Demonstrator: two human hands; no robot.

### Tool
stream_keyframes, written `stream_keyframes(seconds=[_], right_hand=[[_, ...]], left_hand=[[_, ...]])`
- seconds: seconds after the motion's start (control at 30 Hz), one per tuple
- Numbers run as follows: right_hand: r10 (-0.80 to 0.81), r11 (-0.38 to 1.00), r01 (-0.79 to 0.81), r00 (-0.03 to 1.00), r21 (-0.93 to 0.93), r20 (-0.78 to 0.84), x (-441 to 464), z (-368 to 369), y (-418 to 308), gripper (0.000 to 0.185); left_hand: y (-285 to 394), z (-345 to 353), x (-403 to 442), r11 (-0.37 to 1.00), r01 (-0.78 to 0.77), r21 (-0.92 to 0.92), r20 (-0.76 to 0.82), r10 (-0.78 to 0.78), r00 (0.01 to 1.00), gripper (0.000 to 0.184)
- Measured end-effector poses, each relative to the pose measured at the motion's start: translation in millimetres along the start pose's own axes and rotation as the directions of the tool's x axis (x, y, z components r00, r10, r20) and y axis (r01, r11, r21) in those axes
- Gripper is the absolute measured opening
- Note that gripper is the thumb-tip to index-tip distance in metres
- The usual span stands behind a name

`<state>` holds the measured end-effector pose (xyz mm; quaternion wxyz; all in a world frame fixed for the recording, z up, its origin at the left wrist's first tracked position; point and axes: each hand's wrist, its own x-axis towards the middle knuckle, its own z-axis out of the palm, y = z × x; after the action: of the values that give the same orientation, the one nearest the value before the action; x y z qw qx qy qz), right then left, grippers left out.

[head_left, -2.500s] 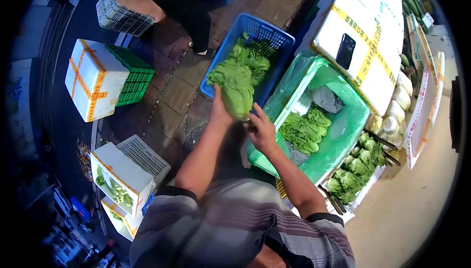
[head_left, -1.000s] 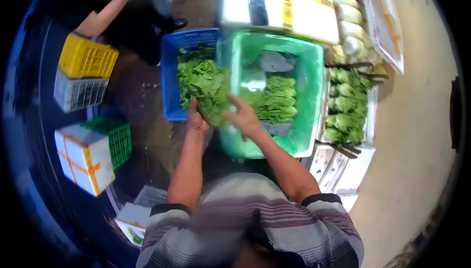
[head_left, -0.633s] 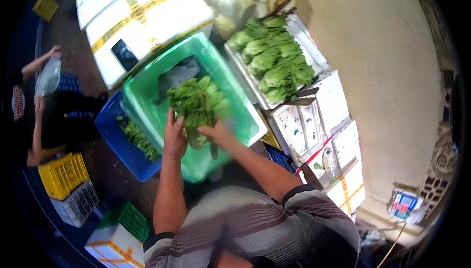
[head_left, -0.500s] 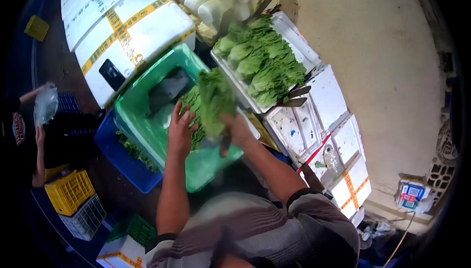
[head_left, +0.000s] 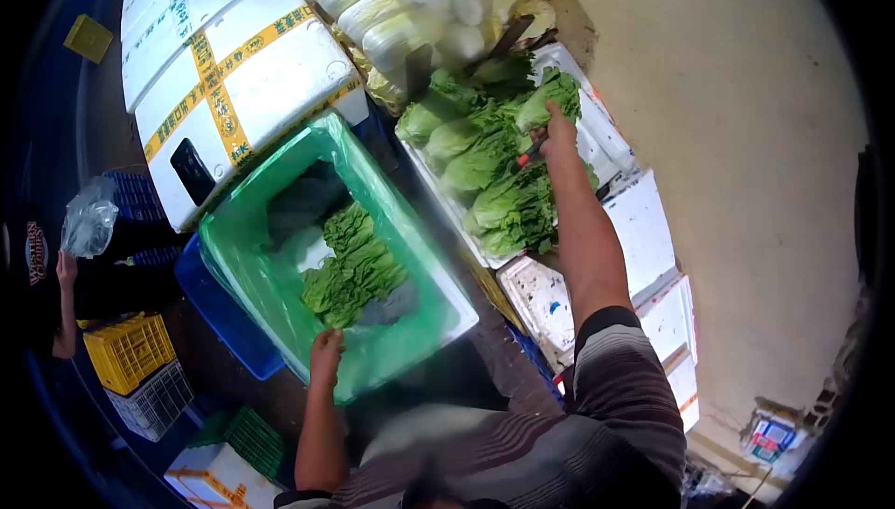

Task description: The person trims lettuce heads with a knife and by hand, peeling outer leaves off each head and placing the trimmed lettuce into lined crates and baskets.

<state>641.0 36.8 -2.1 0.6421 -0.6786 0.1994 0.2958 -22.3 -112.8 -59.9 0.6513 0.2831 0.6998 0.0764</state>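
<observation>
My right hand (head_left: 557,141) reaches over the white foam tray (head_left: 597,127) and is closed around a head of lettuce (head_left: 548,103) at its upper right. A dark tool with a red part (head_left: 524,160) shows beside that hand. Several lettuce heads (head_left: 475,150) lie in the tray. My left hand (head_left: 326,350), fingers curled, is over the near edge of the green-lined box (head_left: 419,267); whether it holds anything is too small to tell. Inside that box lie leafy greens (head_left: 352,271) and a grey bag (head_left: 392,306).
A phone (head_left: 192,171) lies on taped foam boxes (head_left: 270,43) at the upper left. Wrapped cabbages (head_left: 382,24) sit behind the tray. A blue crate (head_left: 224,313), a yellow crate (head_left: 129,352) and a person holding a clear bag (head_left: 90,220) are at the left.
My right hand has carried a lettuce from above the green-lined box to the foam tray. My left hand has dropped toward the box's near edge and curled its fingers. The view has shifted.
</observation>
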Motion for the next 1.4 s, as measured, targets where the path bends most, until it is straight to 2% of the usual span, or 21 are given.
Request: stream_keyframes(seconds=[0.07, 0.23, 0.33, 0.37, 0.4, 0.43, 0.5, 0.57, 0.63, 0.7, 0.73, 0.77, 0.8, 0.83, 0.87, 0.9, 1.0, 1.03, 1.1, 1.2, 1.4], right_hand=[[0.023, 0.999, -0.024, 0.999, -0.030, -0.050, 22, 17, 1, 0.040], [0.127, 0.892, -0.034, 0.976, -0.451, 0.178, 107, 36, 28, 0.061], [0.149, 0.875, -0.083, 0.984, -0.477, 0.102, 144, 29, 17, 0.061], [0.101, 0.934, -0.065, 0.991, -0.350, 0.087, 130, 18, 12, 0.052], [0.144, 0.915, -0.096, 0.985, -0.392, 0.094, 82, 14, -6, 0.046], [0.256, 0.919, -0.196, 0.956, -0.344, 0.141, 125, -2, -18, 0.050], [0.017, 0.976, 0.045, 0.959, -0.213, 0.282, 13, -12, -29, 0.047], [0.002, 0.963, 0.151, 0.822, -0.222, 0.569, -68, -34, -26, 0.040], [0.105, 0.937, 0.159, 0.722, -0.311, 0.684, -129, -62, 8, 0.042], [0.154, 0.731, 0.287, 0.814, -0.619, 0.560, -213, -71, 70, 0.043], [0.226, 0.437, 0.340, 0.855, -0.833, 0.467, -213, -87, 109, 0.047], [0.155, 0.180, 0.577, 0.783, -0.797, 0.602, -212, -119, 153, 0.057], [0.112, 0.081, 0.573, 0.808, -0.815, 0.579, -217, -145, 191, 0.064], [0.023, 0.037, 0.655, 0.755, -0.755, 0.656, -217, -172, 227, 0.066], [0.142, 0.046, 0.519, 0.842, -0.854, 0.520, -263, -155, 219, 0.064], [0.062, 0.060, 0.634, 0.768, -0.771, 0.637, -267, -171, 235, 0.065], [-0.134, -0.073, 0.626, 0.765, -0.776, 0.630, -265, -217, 281, 0.065], [-0.215, -0.117, 0.648, 0.723, -0.752, 0.657, -261, -223, 292, 0.063], [-0.192, -0.100, 0.525, 0.823, -0.845, 0.534, -263, -218, 296, 0.060], [-0.231, -0.179, 0.461, 0.839, -0.869, 0.492, -260, -216, 302, 0.055], [-0.260, -0.142, 0.484, 0.823, -0.863, 0.505, -273, -214, 296, 0.049]], left_hand=[[-17, -3, 2, 1.000, 0.019, -0.008, -0.030, -0.019, 0.999, 0.063], [-35, 0, 3, 0.999, -0.023, 0.041, -0.104, 0.028, 0.994, 0.060], [-3, 9, -10, 0.997, -0.070, -0.013, -0.131, 0.067, 0.989, 0.062], [-11, 5, 0, 0.993, -0.113, 0.043, -0.126, 0.117, 0.985, 0.062], [-15, 5, 12, 0.984, -0.140, 0.112, -0.115, 0.153, 0.981, 0.061], [-13, 4, 21, 0.973, -0.171, 0.157, -0.112, 0.189, 0.975, 0.061], [-7, 2, 41, 0.954, -0.193, 0.228, -0.101, 0.221, 0.970, 0.060], [-4, 0, 74, 0.893, -0.230, 0.387, -0.078, 0.281, 0.957, 0.060], [1, -11, 98, 0.831, -0.248, 0.498, -0.080, 0.329, 0.941, 0.059], [33, -18, 97, 0.856, -0.230, 0.462, -0.116, 0.315, 0.942, 0.056], [42, -23, 90, 0.884, -0.270, 0.382, -0.186, 0.360, 0.914, 0.052], [51, -33, 82, 0.899, -0.316, 0.302, -0.258, 0.396, 0.881, 0.048], [60, -41, 65, 0.888, -0.366, 0.280, -0.343, 0.449, 0.825, 0.047], [65, -51, 45, 0.868, -0.423, 0.261, -0.431, 0.497, 0.753, 0.045], [71, -63, 27, 0.842, -0.434, 0.322, -0.495, 0.540, 0.681, 0.047], [71, -75, 14, 0.811, -0.439, 0.386, -0.540, 0.585, 0.605, 0.050], [52, -105, 18, 0.800, -0.354, 0.484, -0.629, 0.600, 0.494, 0.064], [35, -110, 35, 0.806, -0.375, 0.458, -0.560, 0.590, 0.582, 0.068], [0, -117, 61, 0.827, -0.386, 0.408, -0.404, 0.543, 0.736, 0.074], [24, -103, 40, 0.896, -0.245, 0.370, -0.287, 0.361, 0.887, 0.075], [-6, -112, 71, 0.829, -0.341, 0.444, -0.281, 0.491, 0.825, 0.063]])
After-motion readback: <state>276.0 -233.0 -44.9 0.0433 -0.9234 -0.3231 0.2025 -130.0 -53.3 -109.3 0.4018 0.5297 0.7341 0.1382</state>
